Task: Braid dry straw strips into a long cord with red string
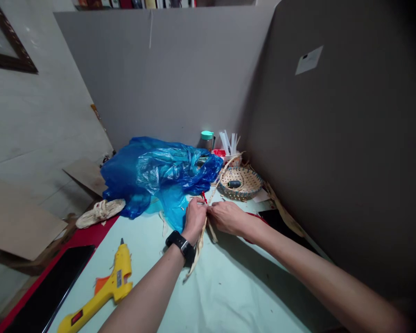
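Together, two bent wrists bring the left hand (195, 216) and right hand (226, 216) almost knuckle to knuckle above the desk (225, 291), toward its far edge. Both have fingers curled in a pinch on the pale strip (200, 246), whose loose end trails beside the left wrist toward the near edge. The right forearm slants in, longer and straighter than the left.

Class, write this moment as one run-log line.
left hand: pinching pale strips | right hand: pinching same | left side: yellow glue gun | beyond: blue bag, woven basket
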`<action>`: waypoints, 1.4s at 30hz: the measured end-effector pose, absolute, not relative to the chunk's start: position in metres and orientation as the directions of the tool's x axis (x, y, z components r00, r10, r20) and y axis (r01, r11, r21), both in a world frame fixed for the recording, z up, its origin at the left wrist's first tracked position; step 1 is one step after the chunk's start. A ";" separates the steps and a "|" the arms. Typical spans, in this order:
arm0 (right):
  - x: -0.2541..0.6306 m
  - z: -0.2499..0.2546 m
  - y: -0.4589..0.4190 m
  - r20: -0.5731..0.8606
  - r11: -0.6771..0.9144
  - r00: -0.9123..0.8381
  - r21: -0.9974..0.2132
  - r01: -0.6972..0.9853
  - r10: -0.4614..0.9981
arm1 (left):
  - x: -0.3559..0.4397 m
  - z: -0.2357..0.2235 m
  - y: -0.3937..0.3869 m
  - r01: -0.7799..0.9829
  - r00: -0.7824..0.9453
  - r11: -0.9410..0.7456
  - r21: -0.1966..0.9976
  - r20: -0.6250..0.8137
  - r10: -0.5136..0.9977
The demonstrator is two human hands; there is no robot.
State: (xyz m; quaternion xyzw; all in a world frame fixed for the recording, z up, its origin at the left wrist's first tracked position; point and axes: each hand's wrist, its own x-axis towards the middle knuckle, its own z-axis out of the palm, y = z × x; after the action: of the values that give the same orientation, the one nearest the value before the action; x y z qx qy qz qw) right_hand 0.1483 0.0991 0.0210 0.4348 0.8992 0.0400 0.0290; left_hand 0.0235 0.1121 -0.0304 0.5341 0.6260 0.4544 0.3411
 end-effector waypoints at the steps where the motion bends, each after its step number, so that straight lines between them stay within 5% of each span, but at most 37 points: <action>1: 0.149 0.023 0.097 -0.014 0.618 -0.620 0.106 0.779 0.784 | 0.024 -0.029 0.112 0.372 -0.190 0.013 0.928 0.062 0.980; 11: 0.141 0.028 0.075 0.136 0.633 -0.661 0.200 0.748 0.738 | 0.024 -0.025 0.111 0.261 -0.155 -0.042 0.964 0.084 0.984; 20: 0.137 0.045 0.110 0.235 0.696 -0.714 0.168 0.698 0.660 | 0.026 -0.019 0.110 0.137 -0.185 -0.043 0.990 0.068 0.980; 42: 0.126 0.045 0.198 -0.369 0.892 -0.825 0.027 0.450 0.428 | 0.029 -0.028 0.107 0.086 -0.122 0.028 0.996 -0.017 0.992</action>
State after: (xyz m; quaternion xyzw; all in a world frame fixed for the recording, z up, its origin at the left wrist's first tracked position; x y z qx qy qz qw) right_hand 0.1260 0.1979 0.0450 0.2299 0.9548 -0.0308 0.1858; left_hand 0.0294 0.1074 -0.0277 0.4845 0.5563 0.5015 0.4520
